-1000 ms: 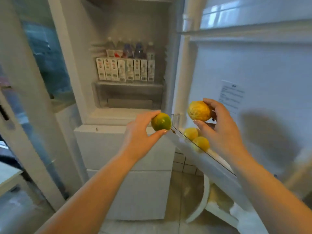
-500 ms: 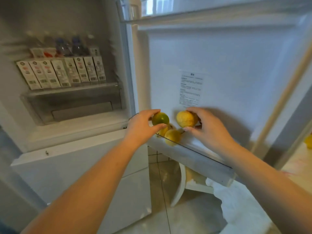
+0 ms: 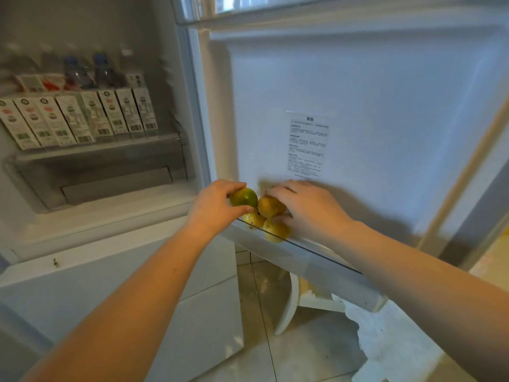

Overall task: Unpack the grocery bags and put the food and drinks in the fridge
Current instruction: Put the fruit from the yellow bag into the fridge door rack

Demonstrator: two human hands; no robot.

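The left hand (image 3: pixel 213 208) gripped a round green citrus fruit (image 3: pixel 244 197) between thumb and fingertips, holding it at the near left end of the white plastic door shelf (image 3: pixel 308 260) of the open white fridge door (image 3: pixel 385 119). The right hand (image 3: pixel 308 210) was closed over a round yellow citrus fruit (image 3: pixel 270 206), just right of the green one and touching it. Under these two, a pair of yellow fruits (image 3: pixel 275 230) lay inside the door shelf, behind its clear front rim, side by side. A white printed label (image 3: pixel 308 144) was stuck on the door's inner wall above the hands. To the far left, inside the fridge, a row of white drink cartons (image 3: pixel 82 119) stood on a grey shelf (image 3: pixel 96 147), with blurred bottles (image 3: pixel 82 73) behind them. A crumpled white plastic bag (image 3: pixel 391 346) lay on the tiled floor (image 3: pixel 289 340) at the near right, below the door.
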